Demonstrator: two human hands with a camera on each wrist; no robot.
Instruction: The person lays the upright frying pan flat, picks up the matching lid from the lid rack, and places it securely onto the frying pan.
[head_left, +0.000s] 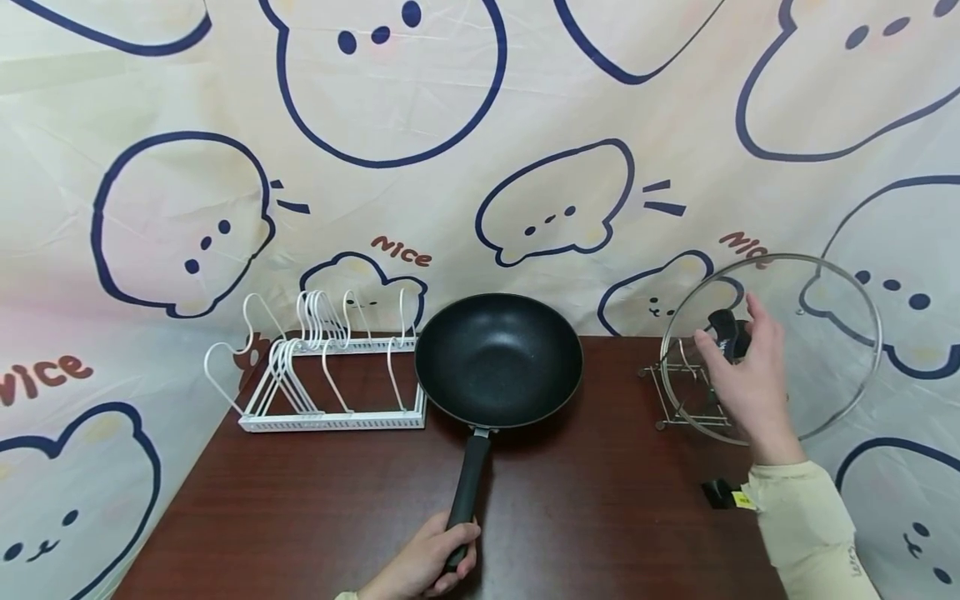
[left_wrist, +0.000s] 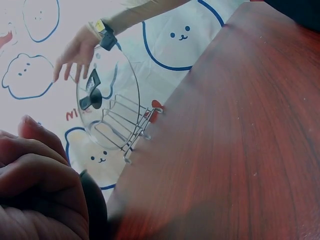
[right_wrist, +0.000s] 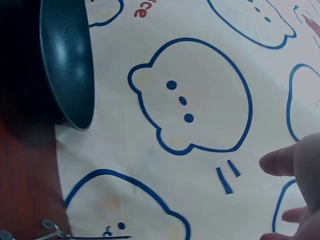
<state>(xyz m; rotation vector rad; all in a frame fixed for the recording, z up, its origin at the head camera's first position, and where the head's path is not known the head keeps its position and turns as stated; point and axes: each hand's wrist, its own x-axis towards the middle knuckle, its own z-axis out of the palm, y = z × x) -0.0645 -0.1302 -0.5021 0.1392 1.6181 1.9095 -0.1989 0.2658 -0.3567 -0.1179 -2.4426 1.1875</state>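
Observation:
A black frying pan is at the middle of the brown table, its open side facing me. My left hand grips the end of its dark handle, fingers wrapped round it. At the right, a clear glass lid with a metal rim and black knob stands on edge in a small wire rack. My right hand overlaps the knob in the head view. In the left wrist view this hand is spread near the lid's upper edge, fingers apart from the knob.
A white dish rack with curved wire dividers stands at the left, close beside the pan. Behind the table hangs a pale cloth with blue-outlined cartoon bears. A black strap with a yellow label sits at my right wrist.

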